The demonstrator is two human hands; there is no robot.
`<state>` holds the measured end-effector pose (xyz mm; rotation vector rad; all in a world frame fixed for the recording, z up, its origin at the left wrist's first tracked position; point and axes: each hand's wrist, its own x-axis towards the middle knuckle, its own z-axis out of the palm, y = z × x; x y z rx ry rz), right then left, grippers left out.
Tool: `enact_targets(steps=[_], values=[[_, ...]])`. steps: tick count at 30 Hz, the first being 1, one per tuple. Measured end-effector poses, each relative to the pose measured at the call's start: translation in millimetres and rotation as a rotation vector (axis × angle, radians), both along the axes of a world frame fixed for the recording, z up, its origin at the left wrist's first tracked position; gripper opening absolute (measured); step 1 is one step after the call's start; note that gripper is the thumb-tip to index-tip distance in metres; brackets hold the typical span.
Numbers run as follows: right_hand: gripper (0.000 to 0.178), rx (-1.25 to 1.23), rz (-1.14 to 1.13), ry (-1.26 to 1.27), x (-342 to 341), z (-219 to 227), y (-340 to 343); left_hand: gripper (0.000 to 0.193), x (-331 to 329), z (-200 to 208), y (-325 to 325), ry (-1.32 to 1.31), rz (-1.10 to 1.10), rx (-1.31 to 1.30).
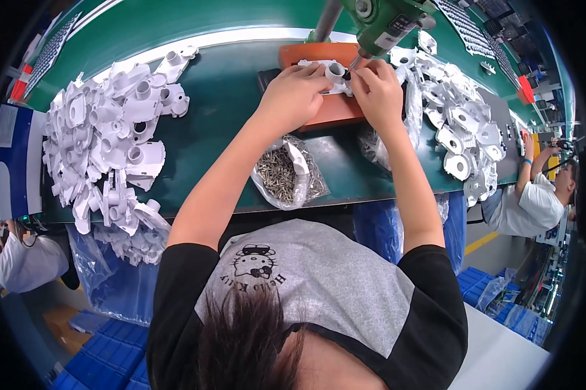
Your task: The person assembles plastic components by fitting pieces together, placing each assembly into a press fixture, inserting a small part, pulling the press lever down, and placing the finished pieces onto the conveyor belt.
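Observation:
A white plastic housing (336, 72) with a round tube sits on the orange base (337, 112) of a green bench machine (385, 25). My left hand (294, 95) grips its left side, fingers curled over the top edge. Close to the machine's narrow metal tip (356, 62), my right hand (380, 95) is closed in a pinch at the housing's right side. What those fingertips hold, if anything, is too small to make out. A dark spot shows between the tube and the right fingertips.
An open plastic bag of screws (279, 170) lies before the base. White plastic parts (104, 133) are heaped at left, with another heap (465, 123) at right. Blue bins (108, 351) stand below the bench. Another person (533, 198) is at far right.

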<state>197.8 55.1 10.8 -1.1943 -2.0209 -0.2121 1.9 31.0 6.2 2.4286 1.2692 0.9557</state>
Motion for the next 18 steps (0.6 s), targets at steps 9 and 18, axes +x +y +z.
enact_targets(steps=[9,18], values=[[0.019,0.144,0.030,-0.222,-0.7,6.3,-8.8,0.026,0.3,1.1,0.5,0.005,-0.008,0.060],[0.019,-0.045,0.142,-0.164,31.5,6.2,-5.0,0.027,-2.5,-4.0,1.0,0.015,-0.016,0.086]])
